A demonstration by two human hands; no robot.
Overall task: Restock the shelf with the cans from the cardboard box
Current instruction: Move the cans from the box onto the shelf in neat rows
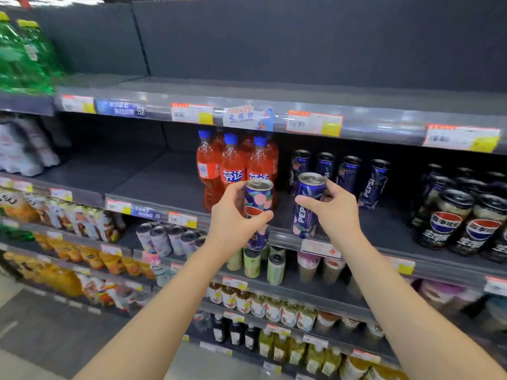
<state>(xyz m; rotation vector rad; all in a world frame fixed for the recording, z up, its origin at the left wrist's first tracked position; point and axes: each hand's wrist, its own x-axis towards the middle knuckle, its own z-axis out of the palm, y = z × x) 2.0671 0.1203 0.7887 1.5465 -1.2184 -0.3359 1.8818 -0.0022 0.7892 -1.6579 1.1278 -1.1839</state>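
My left hand (233, 215) grips a tall purple Pepsi can (258, 204) with a peach pattern, held upright in front of the middle shelf (170, 187). My right hand (333, 212) grips a second purple Pepsi can (308, 198), also upright, its base near the shelf's front edge. Behind them, several matching purple cans (375, 182) stand in a row at the back of the same shelf. The cardboard box is out of view.
Orange soda bottles (233, 163) stand just left of the purple cans. Black Pepsi cans (461, 215) fill the shelf's right end. The top shelf (274, 89) holds green bottles (24, 56) at far left. Lower shelves carry packed drinks.
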